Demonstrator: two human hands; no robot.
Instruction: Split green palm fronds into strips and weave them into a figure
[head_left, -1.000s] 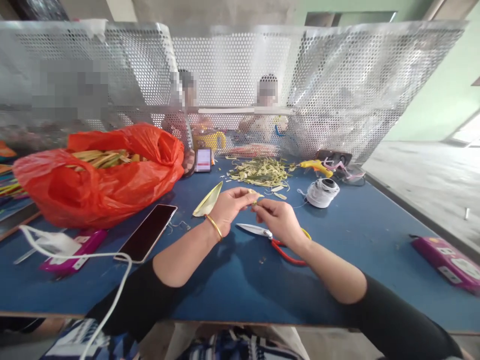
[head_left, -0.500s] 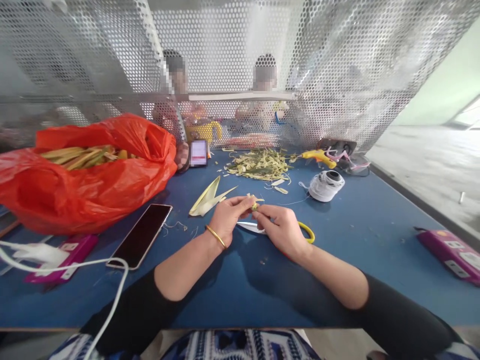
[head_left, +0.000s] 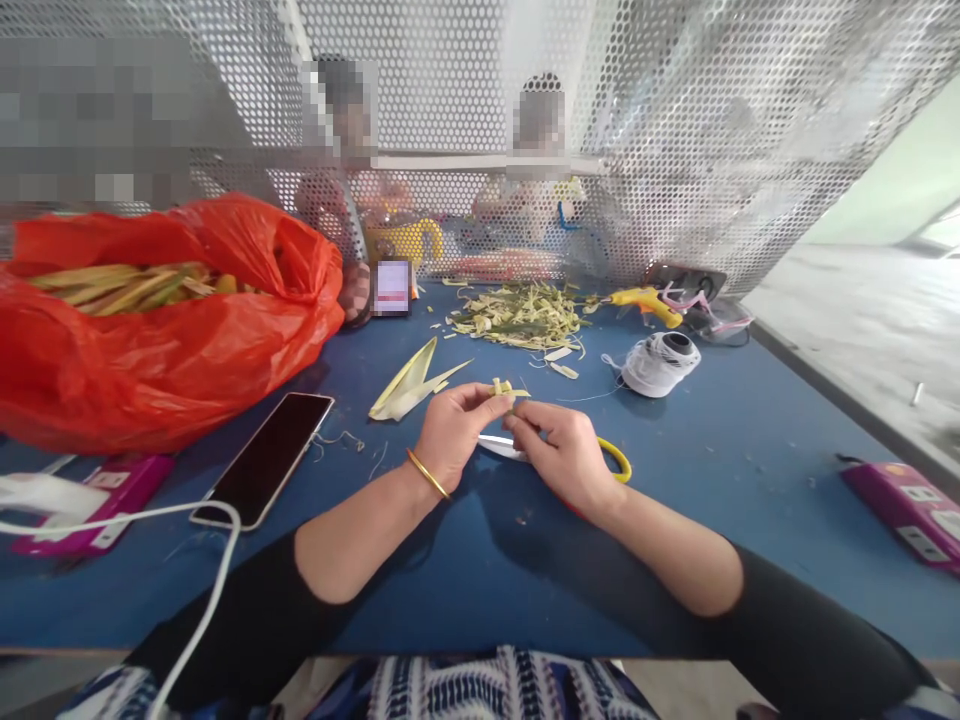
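Note:
My left hand (head_left: pixel 454 432), with a gold bangle at the wrist, pinches a small folded piece of pale yellow-green leaf (head_left: pixel 501 388) between thumb and fingers. Close against it, my right hand (head_left: pixel 559 445) has its thumb and fingertips closed at the lower end of the same piece; the exact grip is partly hidden by the fingers. Beneath my right hand lies a pair of scissors with a yellow handle (head_left: pixel 616 460) and pale blades (head_left: pixel 501 447). Left of the hands rests a larger split leaf (head_left: pixel 409 388). A white thread spool (head_left: pixel 660 364) stands to the right, its thread trailing toward the hands.
A red plastic bag (head_left: pixel 172 370) of leaf strips fills the left, near a phone (head_left: pixel 266 460) and a purple power strip (head_left: pixel 94 505) with a white cable. Leaf scraps (head_left: pixel 525 316) and a yellow glue gun (head_left: pixel 646 304) lie toward the perforated screen (head_left: pixel 442 90). People sit behind it.
The view has shifted slightly, so the bag and phone sit further left and higher. My left fingers have turned a little, showing more of the leaf piece. Both hands keep their hold.

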